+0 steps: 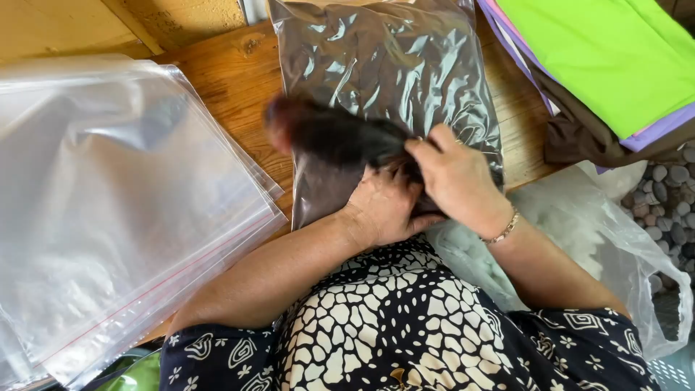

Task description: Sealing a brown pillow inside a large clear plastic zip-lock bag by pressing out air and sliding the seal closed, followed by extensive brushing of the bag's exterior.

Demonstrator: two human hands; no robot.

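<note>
A dark brown soft fabric piece, blurred by motion, is gripped by both hands above the table. My left hand clasps it from below at its near end. My right hand pinches it from above; a thin bracelet circles that wrist. Behind the piece lies a clear plastic bag holding dark brown fabric, flat on the wooden table.
A stack of clear zip bags with red seal lines covers the left of the table. Folded green, purple and brown cloths lie at the top right. A thin plastic bag of white stuffing sits at the right, over pebbles.
</note>
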